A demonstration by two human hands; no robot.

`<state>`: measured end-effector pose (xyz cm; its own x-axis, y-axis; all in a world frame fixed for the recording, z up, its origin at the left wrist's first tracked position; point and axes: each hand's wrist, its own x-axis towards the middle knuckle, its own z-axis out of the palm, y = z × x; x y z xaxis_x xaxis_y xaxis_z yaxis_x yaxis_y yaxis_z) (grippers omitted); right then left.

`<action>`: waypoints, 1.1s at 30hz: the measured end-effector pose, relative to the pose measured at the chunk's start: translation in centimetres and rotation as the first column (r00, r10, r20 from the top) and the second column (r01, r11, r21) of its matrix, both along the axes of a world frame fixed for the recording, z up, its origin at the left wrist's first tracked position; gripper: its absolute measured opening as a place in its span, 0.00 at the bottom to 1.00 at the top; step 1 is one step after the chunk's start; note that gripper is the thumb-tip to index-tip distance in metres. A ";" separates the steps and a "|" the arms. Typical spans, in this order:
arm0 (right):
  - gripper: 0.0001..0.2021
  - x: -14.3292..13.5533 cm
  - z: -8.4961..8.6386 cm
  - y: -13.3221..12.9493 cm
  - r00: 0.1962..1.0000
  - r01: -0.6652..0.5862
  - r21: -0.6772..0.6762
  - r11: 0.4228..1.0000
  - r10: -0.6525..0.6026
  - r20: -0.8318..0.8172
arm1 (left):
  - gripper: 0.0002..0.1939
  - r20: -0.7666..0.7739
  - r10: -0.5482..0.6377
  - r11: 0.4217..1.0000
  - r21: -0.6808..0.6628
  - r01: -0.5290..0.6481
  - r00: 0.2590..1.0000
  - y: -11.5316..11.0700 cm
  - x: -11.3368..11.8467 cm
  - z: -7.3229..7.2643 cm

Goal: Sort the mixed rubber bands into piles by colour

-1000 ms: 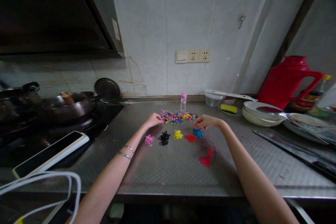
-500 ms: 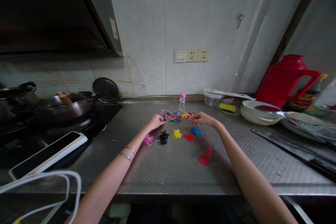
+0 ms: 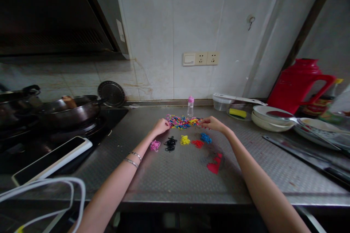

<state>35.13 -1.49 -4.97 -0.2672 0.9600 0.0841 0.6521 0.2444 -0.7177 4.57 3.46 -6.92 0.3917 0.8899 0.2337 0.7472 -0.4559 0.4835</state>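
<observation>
Pink loop pile [image 3: 155, 146], black loop pile [image 3: 170, 143], yellow loop pile [image 3: 185, 139], red loop pile [image 3: 197, 143] and blue loop pile [image 3: 206, 138], one each, lie on the gray textured metal surface [image 3: 169, 185], nearer than one long multicoloured heap of thin loops [image 3: 181, 122]. One left hand [image 3: 162, 126] and one right hand [image 3: 211, 123] bend their fingers at its ends; whether either grip is open or closed, I cannot tell

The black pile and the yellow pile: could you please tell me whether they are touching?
Apart. The head view shows a strip of bare counter between the black pile and the yellow pile.
</observation>
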 end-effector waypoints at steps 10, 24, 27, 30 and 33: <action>0.15 0.4 -0.7 0.4 0.996 0.083 0.050 0.995 -0.085 0.040 | 0.11 0.070 -0.103 0.994 0.051 0.099 0.992 -1.1 2.2 1.4; 0.15 -0.1 -1.2 0.4 0.988 0.110 0.111 0.988 -0.122 0.100 | 0.10 0.005 -0.391 0.920 0.020 0.391 0.920 -8.4 8.6 1.1; 0.15 -0.1 -1.2 0.3 0.980 0.125 0.133 0.983 -0.144 0.136 | 0.11 0.022 -0.405 0.914 0.008 0.405 0.914 -8.2 8.5 1.0; 0.14 0.0 -1.1 0.4 0.968 0.161 0.185 0.970 -0.191 0.160 | 0.11 0.066 -0.375 0.927 0.010 0.375 0.925 -7.1 8.1 1.2; 0.13 0.3 -1.2 0.5 0.939 0.246 0.216 0.945 -0.288 0.189 | 0.12 0.138 -0.308 0.951 0.016 0.309 0.941 -5.2 7.0 1.3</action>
